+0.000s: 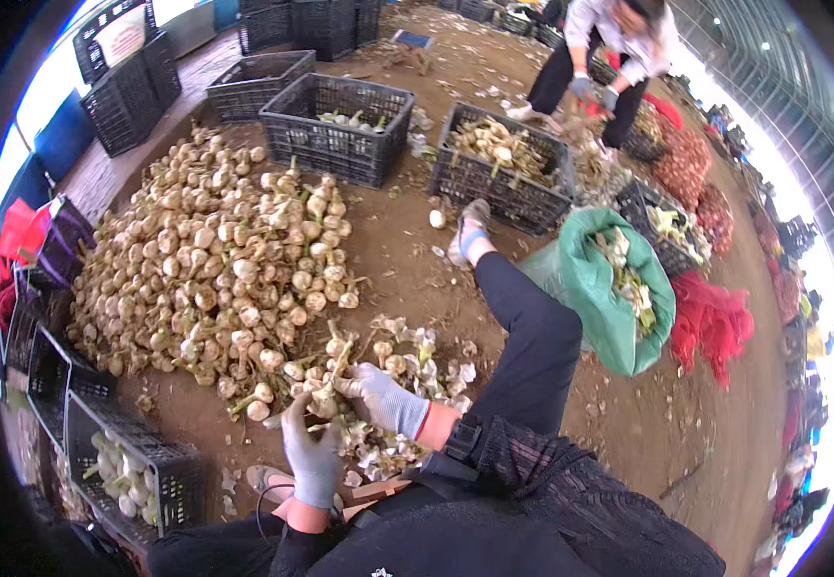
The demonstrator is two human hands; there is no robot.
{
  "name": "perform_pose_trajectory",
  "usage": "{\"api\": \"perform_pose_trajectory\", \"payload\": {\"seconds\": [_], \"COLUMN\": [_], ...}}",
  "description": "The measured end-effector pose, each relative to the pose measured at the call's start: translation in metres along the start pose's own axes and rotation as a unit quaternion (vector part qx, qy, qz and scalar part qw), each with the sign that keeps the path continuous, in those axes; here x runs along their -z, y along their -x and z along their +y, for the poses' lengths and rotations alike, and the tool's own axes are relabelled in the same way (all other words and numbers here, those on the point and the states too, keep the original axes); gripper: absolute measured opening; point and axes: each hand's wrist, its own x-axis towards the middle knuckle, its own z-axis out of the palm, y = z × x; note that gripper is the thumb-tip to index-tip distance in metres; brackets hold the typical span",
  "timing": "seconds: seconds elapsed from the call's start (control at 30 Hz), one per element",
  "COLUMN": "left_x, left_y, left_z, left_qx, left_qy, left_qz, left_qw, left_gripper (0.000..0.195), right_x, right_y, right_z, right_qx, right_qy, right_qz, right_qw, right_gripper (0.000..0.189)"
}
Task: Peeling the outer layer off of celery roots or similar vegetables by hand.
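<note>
My right hand point(381, 398), in a grey-white knit glove, grips a garlic bulb point(324, 404) whose stalk points up past the fingers. Just below and to the left is my left hand point(310, 454), gloved too, its thumb and fingers apart beside the bulb. Whether the left fingertips touch it is hard to tell. A large heap of untrimmed garlic bulbs point(200, 267) lies on the ground beyond my hands. Peeled skins and scraps point(381, 447) litter the earth under them.
At lower left, a black plastic crate point(182, 490) holds whitish bulbs. Farther off are a crate with a few bulbs point(330, 155) and one with stalky garlic point(500, 191). A green sack point(579, 288) of scraps stands right of my leg. A co-worker point(619, 43) bends over at top right.
</note>
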Motion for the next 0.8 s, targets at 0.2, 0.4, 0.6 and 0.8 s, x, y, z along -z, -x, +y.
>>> {"api": "perform_pose_trajectory", "payload": {"seconds": [0.2,0.4,0.6,0.8], "left_x": [0.001,0.014,0.023,0.019], "left_y": [-0.005,0.002,0.011,0.012], "left_z": [0.024,0.036,0.043,0.039], "left_qx": [-0.072,-0.005,-0.003,0.141], "left_qy": [-0.031,0.018,0.029,0.198], "left_qz": [0.018,0.010,0.004,-0.009], "left_qw": [0.997,1.000,1.000,0.970], "left_gripper": [0.057,0.056,0.050,0.054], "right_x": [-0.022,-0.037,-0.046,-0.029], "right_y": [0.052,0.070,0.086,0.075], "right_z": [-0.033,-0.045,-0.048,-0.037], "right_qx": [0.036,0.134,0.069,0.076], "right_qy": [0.030,0.217,0.157,0.168], "right_qz": [-0.024,-0.113,-0.103,-0.092], "right_qw": [0.999,0.960,0.980,0.979], "right_gripper": [0.038,0.051,0.043,0.029]}}
